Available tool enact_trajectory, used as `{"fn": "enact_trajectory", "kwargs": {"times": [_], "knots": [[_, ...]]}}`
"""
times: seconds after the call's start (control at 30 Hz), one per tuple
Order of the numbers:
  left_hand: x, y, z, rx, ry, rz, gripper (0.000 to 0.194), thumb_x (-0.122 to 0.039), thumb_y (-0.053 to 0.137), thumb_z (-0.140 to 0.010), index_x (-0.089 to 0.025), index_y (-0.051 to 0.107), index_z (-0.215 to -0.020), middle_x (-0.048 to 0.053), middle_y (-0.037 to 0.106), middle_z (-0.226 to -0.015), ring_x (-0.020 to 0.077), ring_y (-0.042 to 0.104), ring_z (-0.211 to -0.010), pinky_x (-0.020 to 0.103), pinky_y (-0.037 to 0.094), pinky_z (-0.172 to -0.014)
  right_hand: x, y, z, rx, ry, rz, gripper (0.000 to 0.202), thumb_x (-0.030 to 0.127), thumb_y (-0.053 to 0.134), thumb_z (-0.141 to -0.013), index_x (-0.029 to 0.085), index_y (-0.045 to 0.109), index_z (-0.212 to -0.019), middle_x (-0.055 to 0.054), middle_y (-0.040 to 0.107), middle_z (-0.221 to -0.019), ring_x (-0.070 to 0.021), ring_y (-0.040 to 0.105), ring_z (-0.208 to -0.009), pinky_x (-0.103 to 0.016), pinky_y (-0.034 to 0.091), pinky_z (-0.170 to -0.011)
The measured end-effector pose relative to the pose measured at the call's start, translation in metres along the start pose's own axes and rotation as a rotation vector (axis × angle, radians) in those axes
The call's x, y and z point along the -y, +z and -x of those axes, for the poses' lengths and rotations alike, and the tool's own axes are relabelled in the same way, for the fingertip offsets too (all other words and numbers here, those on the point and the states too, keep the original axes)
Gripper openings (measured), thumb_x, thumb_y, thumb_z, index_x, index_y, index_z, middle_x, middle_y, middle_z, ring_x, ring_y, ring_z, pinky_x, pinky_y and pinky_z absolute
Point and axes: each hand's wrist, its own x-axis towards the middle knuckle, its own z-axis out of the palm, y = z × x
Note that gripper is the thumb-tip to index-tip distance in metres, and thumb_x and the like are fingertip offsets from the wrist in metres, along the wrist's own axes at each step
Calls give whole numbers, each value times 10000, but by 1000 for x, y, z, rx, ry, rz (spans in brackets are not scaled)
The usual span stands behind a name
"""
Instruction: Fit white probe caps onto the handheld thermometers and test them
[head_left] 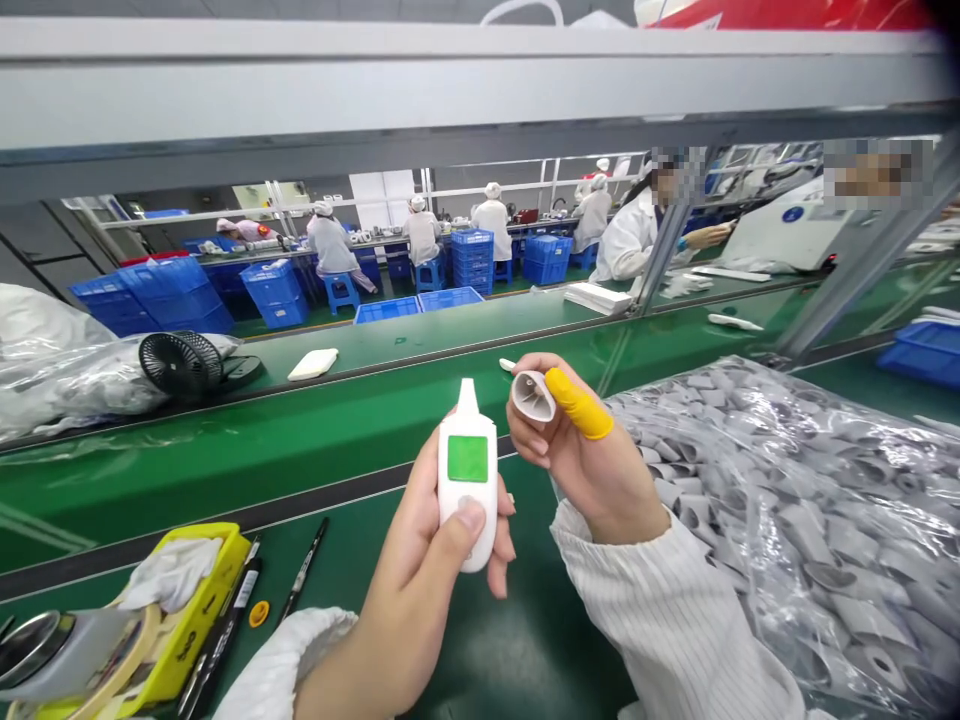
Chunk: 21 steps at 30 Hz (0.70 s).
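A white ear thermometer (455, 462) with a lit green screen stands upright in my left hand (420, 560), its narrow probe tip pointing up. The left thumb presses on the button below the screen. Just to the right, my right hand (577, 440) grips a small grey hollow cap (533, 398) between thumb and fingers, with its open end toward me. A yellow finger cot (579, 404) covers the right thumb. The cap and the thermometer are apart. Many similar grey caps (806, 535) lie in a clear plastic bag at the right.
A yellow tray (196, 610) with a cloth stands at lower left, beside black pens (304, 572). Beyond the green conveyor belt (337, 440) are a black fan (180, 362) and a white piece (313, 364). A co-worker (634, 235) sits across the line. A shelf beam (450, 90) crosses above.
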Motion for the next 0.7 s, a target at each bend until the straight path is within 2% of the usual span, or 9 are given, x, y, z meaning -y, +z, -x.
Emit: {"fn": "enact_trajectory", "kwargs": {"times": [0.1,0.23,0.3,0.37,0.47,0.57,0.7], "knots": [[0,-1,1,-88,-18,-116,597,-370,677,-900,-324,447,-1449,6,633,-808,86,514,-553,144,427,-430,-3,1,-1,-49,-50,96,289,446,735,-800,226,591,-919,87,436,-548,-54,342,-439,-191,230,-427],[2,-1,-1,-189,-4,-342,781,-307,823,-761,-391,476,-1455,5,668,-865,99,532,-559,176,463,-481,-9,4,0,-97,-126,198,318,481,752,-785,242,585,-913,80,466,-557,-60,317,-440,-206,228,-429],[3,-2,-2,-196,4,-448,791,-335,830,-751,-390,480,-1459,25,700,-969,131,581,-599,206,481,-499,-10,4,2,-78,-179,243,307,481,752,-798,247,606,-934,50,559,-647,-67,383,-465,-209,291,-429],[4,-4,-3,-205,26,-536,784,-377,811,-771,-385,464,-1474,36,716,-1030,152,605,-618,228,490,-516,-9,5,4,-7,-214,335,258,453,748,-819,242,652,-933,14,626,-759,-87,500,-545,-212,390,-462],[5,-7,-3,-211,40,-592,795,-402,791,-791,-370,429,-1498,46,725,-1045,151,595,-580,239,474,-495,-8,4,6,59,-236,446,178,390,726,-856,237,717,-946,-13,659,-833,-123,610,-673,-222,490,-527],[5,-8,-1,-205,16,-604,827,-401,789,-794,-373,387,-1517,40,724,-1024,154,606,-576,236,461,-477,-8,4,6,-12,-265,439,182,377,711,-871,256,722,-1007,-7,663,-820,-127,619,-664,-225,507,-517],[6,-8,0,-216,15,-620,825,-387,795,-789,-371,394,-1510,32,726,-1010,174,645,-628,238,487,-507,-10,6,8,13,-243,452,161,356,725,-858,256,739,-983,-6,671,-818,-129,626,-659,-219,502,-498]]}}
